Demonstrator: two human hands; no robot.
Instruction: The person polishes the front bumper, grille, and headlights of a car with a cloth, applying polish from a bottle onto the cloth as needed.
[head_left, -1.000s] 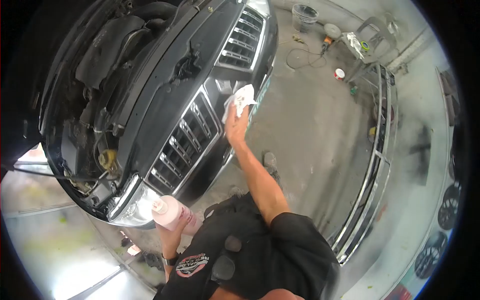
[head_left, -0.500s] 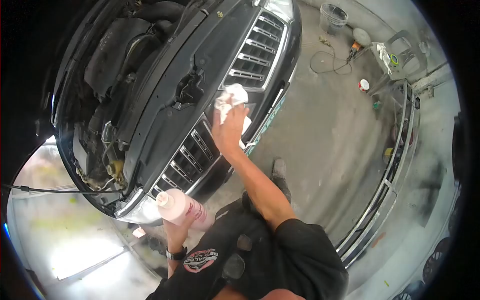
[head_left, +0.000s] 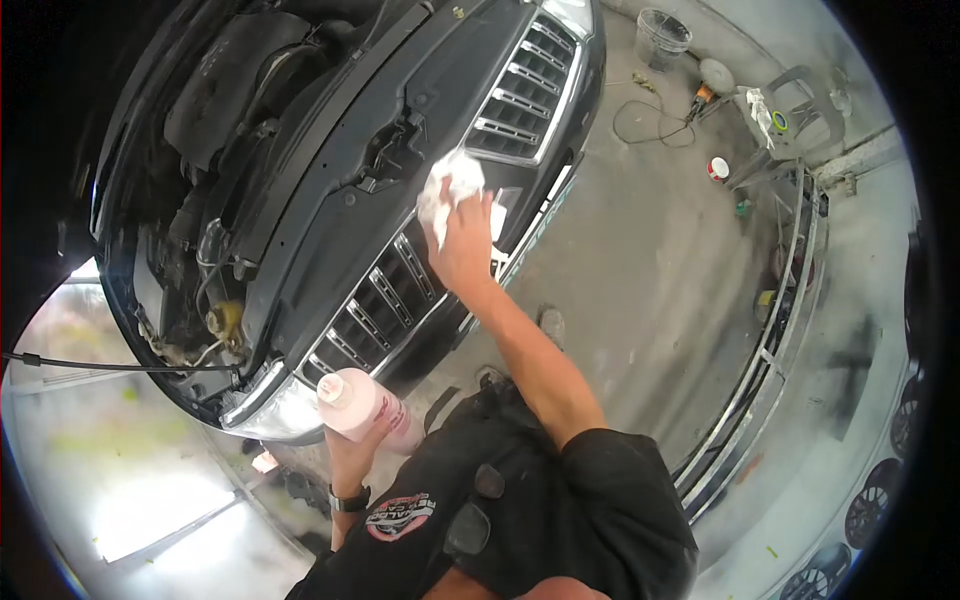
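My right hand (head_left: pixel 465 245) presses a crumpled white cloth (head_left: pixel 450 185) against the front of a dark car, between the two halves of its chrome-slatted grille (head_left: pixel 375 315). My left hand (head_left: pixel 352 455) grips a pale pink bottle (head_left: pixel 368 408) with a white cap and reddish lettering. The bottle is tilted, its cap towards the car's near headlight (head_left: pixel 265 408). Part of the cloth is hidden under my fingers.
The engine bay (head_left: pixel 230 120) lies open on the left. On the floor at the upper right are a bucket (head_left: pixel 663 38) and a corded orange tool (head_left: pixel 703 98), with a plastic chair (head_left: pixel 800 115) beyond. A metal frame (head_left: pixel 775 345) runs along the right wall.
My right hand and the cloth have moved slightly up and left across the car's front. The view has shifted a little; my left hand still holds the bottle.
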